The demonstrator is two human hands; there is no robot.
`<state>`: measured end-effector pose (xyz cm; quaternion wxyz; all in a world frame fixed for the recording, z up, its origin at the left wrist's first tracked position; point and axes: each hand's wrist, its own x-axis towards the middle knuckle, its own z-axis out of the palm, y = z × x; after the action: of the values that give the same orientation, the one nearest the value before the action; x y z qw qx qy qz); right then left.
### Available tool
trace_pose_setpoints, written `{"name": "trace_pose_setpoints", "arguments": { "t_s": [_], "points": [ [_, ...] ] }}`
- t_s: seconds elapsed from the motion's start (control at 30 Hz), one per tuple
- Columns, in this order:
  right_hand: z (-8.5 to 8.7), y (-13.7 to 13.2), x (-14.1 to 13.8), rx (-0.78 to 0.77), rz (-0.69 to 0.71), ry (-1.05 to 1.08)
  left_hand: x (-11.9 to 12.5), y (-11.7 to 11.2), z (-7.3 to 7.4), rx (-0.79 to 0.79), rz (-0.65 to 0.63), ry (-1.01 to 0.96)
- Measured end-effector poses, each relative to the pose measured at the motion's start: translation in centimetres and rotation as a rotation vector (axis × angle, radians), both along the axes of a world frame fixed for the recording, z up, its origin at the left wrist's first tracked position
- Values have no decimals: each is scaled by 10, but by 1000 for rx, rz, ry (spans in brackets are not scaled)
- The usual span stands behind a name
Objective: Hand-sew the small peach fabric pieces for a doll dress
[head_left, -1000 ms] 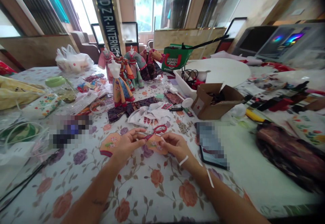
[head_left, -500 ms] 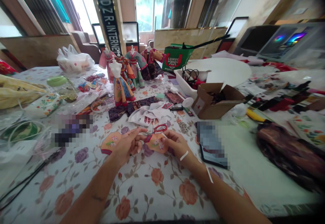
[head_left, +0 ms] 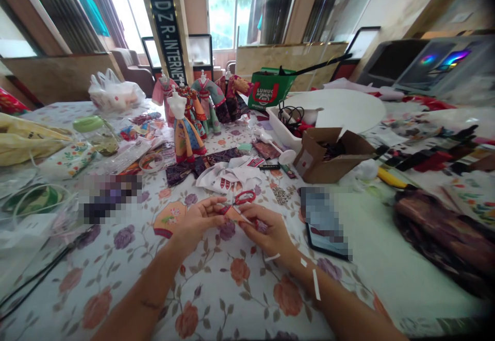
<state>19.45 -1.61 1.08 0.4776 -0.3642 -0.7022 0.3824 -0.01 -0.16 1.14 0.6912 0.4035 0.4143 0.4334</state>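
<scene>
Here they are, left hand (head_left: 199, 221) and right hand (head_left: 268, 230) apart, fingertips pinching opposite sides of a small orange cloth piece (head_left: 233, 215) between them over the table (head_left: 216, 289)! Red-handled scissors (head_left: 246, 196) just beyond, second orange piece (head_left: 169, 217) lying beside the left!

your right hand (head_left: 268, 230) hides part of the orange fabric piece (head_left: 232, 214), as pixel blocks obscure the phone (head_left: 325, 225) nearby.

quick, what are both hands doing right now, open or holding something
Left hand: closed, fingertips at the near-left edge of the small orange piece.
Right hand: closed, pinching the same piece's right end.
</scene>
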Motion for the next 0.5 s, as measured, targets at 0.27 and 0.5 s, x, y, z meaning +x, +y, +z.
{"name": "trace_pose_setpoints", "arguments": {
  "t_s": [0.27,0.5],
  "points": [
    [-1,-3,-3,154,-20,-74,-3,-1,-5,-42,-65,30],
    [-2,-2,-2,163,-15,-82,-5,0,0,65,-12,113]
  ]
}}
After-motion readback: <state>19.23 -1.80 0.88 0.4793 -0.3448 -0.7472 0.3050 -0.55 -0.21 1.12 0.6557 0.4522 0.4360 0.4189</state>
